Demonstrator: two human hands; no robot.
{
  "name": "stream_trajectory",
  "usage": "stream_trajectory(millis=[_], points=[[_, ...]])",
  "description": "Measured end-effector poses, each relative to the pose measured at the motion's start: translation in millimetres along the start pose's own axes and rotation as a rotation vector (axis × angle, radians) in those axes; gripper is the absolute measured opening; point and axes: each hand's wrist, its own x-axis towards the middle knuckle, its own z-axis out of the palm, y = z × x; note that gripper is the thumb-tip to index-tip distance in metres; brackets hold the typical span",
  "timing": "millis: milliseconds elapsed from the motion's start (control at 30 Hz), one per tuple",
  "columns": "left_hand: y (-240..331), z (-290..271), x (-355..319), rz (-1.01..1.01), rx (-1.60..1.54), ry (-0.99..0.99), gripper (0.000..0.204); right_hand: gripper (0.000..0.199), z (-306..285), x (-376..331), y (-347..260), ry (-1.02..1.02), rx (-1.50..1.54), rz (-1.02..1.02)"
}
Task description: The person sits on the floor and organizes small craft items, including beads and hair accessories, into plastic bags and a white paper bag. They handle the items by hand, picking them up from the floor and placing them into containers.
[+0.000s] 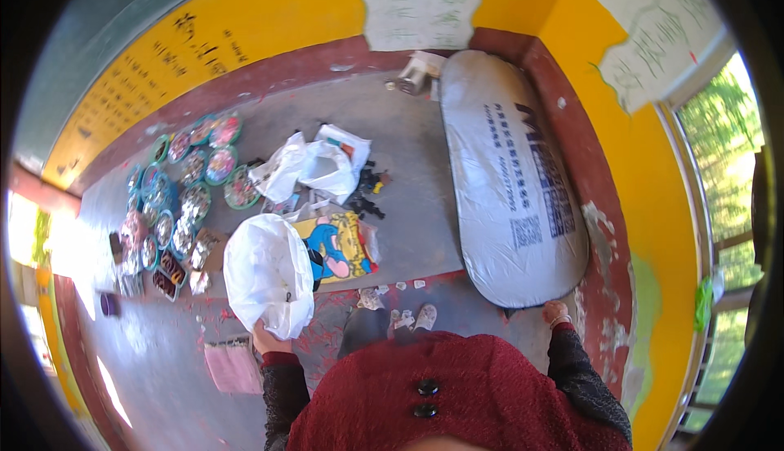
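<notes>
1. Our left hand has its fingers closed on the white bag, near left.
2. Looks light, floppy, slippery; best bunched at the edge.
3. Right hand touches the big sack; grip unclear.

Bright daylight, colours saturated – yellow wall vivid. Sun comes in from left edge, blown-out white glare there w/ streaks across the floor; window at right also overexposed, greenery washed out. White plastic bag near clipping. Soft shadows only. Heavy fisheye – wall edges bow, black vignette round the rim. Centre fairly sharp, edges soft & smeared
</notes>
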Motion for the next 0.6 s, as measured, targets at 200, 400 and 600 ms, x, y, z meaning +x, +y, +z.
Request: stream_trajectory(millis=[200, 400, 600], points=[[-3, 6, -15, -0.750, -1.260, 0.200, 0.038, 0.017, 123, 74, -134, -0.266, -1.197, -0.747], [-35, 7, -5, -0.816, -1.258, 0.357, 0.038, 0.040, 277, -38, -334, -0.660, -0.919, -0.745], [-60, 21, 6, -0.767, -1.208, 0.275, 0.039, 0.039, 312, -25, -430, -0.583, -0.952, -0.825]])
